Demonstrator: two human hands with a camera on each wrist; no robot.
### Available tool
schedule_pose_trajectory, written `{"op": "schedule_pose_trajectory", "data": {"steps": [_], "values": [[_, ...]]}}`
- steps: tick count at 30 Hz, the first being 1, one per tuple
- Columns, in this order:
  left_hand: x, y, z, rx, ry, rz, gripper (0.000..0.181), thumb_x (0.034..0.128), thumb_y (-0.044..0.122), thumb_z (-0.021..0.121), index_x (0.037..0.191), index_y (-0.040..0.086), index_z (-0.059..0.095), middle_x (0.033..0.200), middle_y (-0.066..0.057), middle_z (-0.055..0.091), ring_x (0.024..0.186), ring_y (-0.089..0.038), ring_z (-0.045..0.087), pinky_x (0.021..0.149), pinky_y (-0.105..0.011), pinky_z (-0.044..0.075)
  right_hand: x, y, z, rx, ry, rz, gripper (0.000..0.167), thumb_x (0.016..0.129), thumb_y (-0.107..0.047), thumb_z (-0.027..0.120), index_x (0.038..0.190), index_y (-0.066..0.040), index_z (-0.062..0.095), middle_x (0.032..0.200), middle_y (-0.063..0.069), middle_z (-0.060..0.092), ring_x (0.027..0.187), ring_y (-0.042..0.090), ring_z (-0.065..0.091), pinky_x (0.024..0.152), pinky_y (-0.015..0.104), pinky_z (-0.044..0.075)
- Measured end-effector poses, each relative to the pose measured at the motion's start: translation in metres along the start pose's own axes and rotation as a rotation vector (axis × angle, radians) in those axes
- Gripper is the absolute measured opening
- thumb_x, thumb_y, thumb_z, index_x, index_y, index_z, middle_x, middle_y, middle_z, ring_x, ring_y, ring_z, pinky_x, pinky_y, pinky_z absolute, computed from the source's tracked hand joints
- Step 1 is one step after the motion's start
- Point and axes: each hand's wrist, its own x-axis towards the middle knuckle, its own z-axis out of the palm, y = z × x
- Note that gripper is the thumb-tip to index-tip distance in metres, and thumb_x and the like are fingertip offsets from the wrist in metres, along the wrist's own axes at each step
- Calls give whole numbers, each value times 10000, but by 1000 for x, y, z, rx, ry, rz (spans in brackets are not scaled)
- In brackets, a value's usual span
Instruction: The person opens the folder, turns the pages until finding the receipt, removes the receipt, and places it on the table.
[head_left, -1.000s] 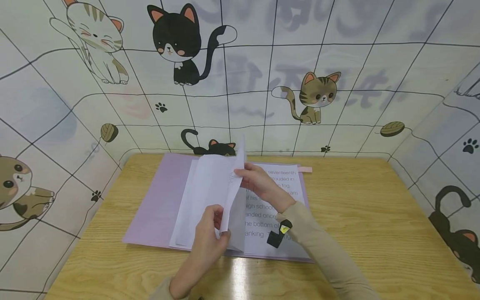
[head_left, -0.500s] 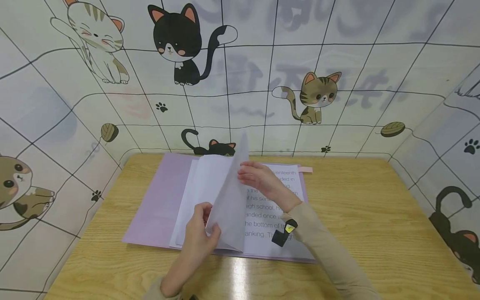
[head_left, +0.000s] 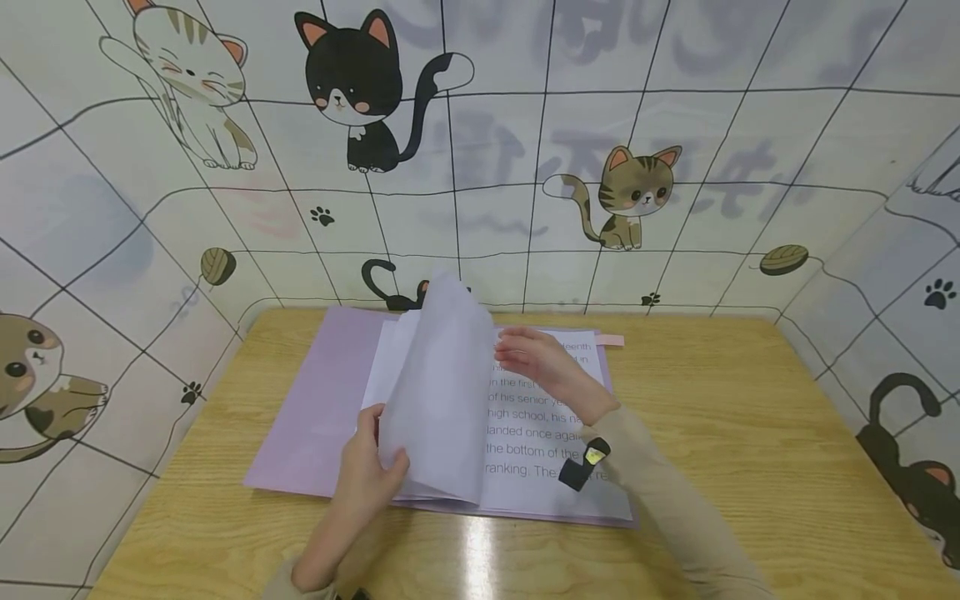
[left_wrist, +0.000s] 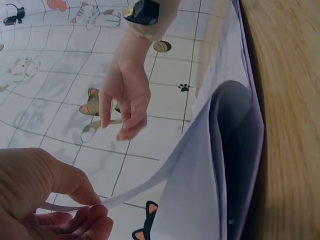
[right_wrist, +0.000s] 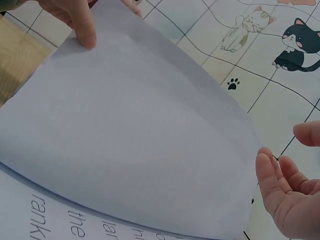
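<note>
The left hand [head_left: 367, 467] pinches the outer edge of a raised white page [head_left: 442, 392], which curves up and leans left over the open purple folder [head_left: 315, 392]. In the left wrist view, thumb and fingers of the left hand [left_wrist: 65, 200] meet on the thin page edge. The right hand [head_left: 543, 367] hovers over the printed right page [head_left: 525, 442], its fingers loosely bent and holding nothing. Seen from the right wrist, the right hand [right_wrist: 295, 195] is beside the far edge of the raised page [right_wrist: 130, 120], thumb apart from the fingers.
The folder lies on a wooden table [head_left: 720, 433], a pink tab [head_left: 611, 340] sticking out at its right edge. Behind and at both sides stands a white wall covering [head_left: 495, 217] with cat drawings. A black band [head_left: 585, 462] is on the right wrist.
The left hand has moved left and down, drawing the page over leftward. The right hand has let go of the page and shifted right, uncovering more of the left part of the printed text.
</note>
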Motion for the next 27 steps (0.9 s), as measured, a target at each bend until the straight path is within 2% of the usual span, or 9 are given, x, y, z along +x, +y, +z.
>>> {"op": "schedule_pose_trajectory", "data": {"steps": [5, 7, 13, 20, 24, 27], "values": [[-3, -11, -6, 64, -27, -45, 564, 642, -158, 619, 1159, -97, 403, 760, -118, 575, 621, -178, 527, 505, -268, 454, 3, 5, -14, -22, 42, 29, 321, 937, -66, 519, 1220, 57, 434, 983, 57, 582, 907, 143, 596, 872, 275, 495], [-4, -15, -8, 78, -41, -67, 562, 649, -154, 623, 1161, -93, 401, 751, -115, 581, 616, -180, 538, 504, -273, 463, 3, 5, -20, -24, 57, 37, 345, 938, -68, 515, 1239, 68, 415, 995, 59, 573, 916, 142, 591, 878, 276, 492], [-6, -26, -13, 86, -76, -116, 551, 665, -124, 639, 1158, -92, 395, 792, -194, 613, 659, -285, 598, 529, -354, 499, 5, 8, -38, -29, 105, 53, 408, 948, -62, 499, 1304, 87, 365, 1068, 105, 546, 954, 155, 581, 925, 308, 466], [-7, -33, -15, 101, -150, -202, 530, 685, -132, 635, 1158, -114, 396, 835, -257, 617, 703, -323, 620, 542, -358, 520, 9, 11, -63, -69, 155, 55, 469, 959, -74, 483, 1355, 113, 315, 1194, 192, 501, 1065, 215, 549, 948, 309, 448], [-7, -37, -14, 108, -193, -263, 525, 703, -114, 629, 1172, -124, 394, 891, -328, 609, 766, -367, 624, 573, -385, 523, 12, 13, -76, -65, 186, 63, 484, 966, -77, 469, 1371, 114, 286, 1246, 220, 456, 1020, 183, 562, 939, 287, 452], [-7, -40, -12, 121, -217, -285, 532, 707, -107, 625, 1183, -133, 388, 931, -375, 592, 825, -409, 621, 610, -422, 529, 13, 13, -83, -56, 221, 54, 490, 962, -66, 466, 1377, 115, 279, 1194, 179, 471, 984, 156, 562, 932, 270, 455]]}}
